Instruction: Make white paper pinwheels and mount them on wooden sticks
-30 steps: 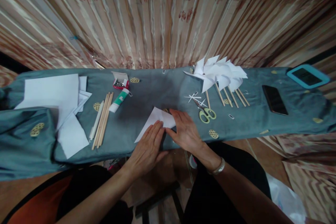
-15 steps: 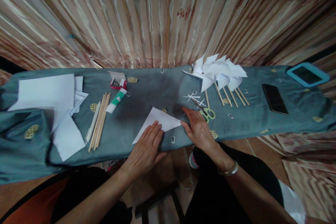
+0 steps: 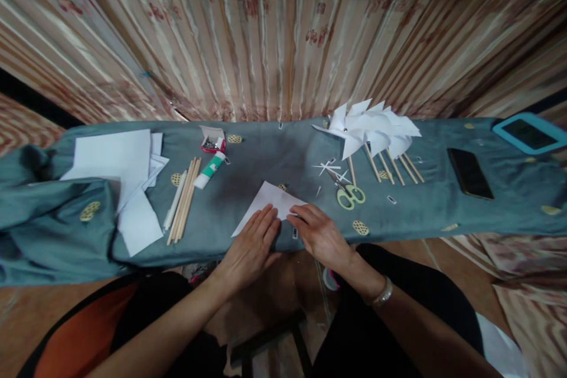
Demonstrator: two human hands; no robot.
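A white sheet of paper (image 3: 266,195), folded into a triangle, lies near the front edge of the cloth-covered table. My left hand (image 3: 251,243) rests flat on its lower part, fingers stretched out. At the paper's right side, my right hand (image 3: 319,233) has its fingertips and thumb closed on the edge; the right corner is hidden beneath them. Just beyond that hand lie green-handled scissors (image 3: 349,194) and thin white paper strips (image 3: 326,165).
Several white paper pinwheels (image 3: 374,127) on sticks lie at the back right, near a black phone (image 3: 470,172) and a blue-framed tablet (image 3: 529,132). Leftward are a glue tube (image 3: 209,170), a small box of metal pins (image 3: 213,140), wooden sticks (image 3: 185,201) and paper sheets (image 3: 113,156).
My right hand has moved left along the paper from its right corner, closer to my left hand. My left hand stays on the paper. The whole view has shifted slightly.
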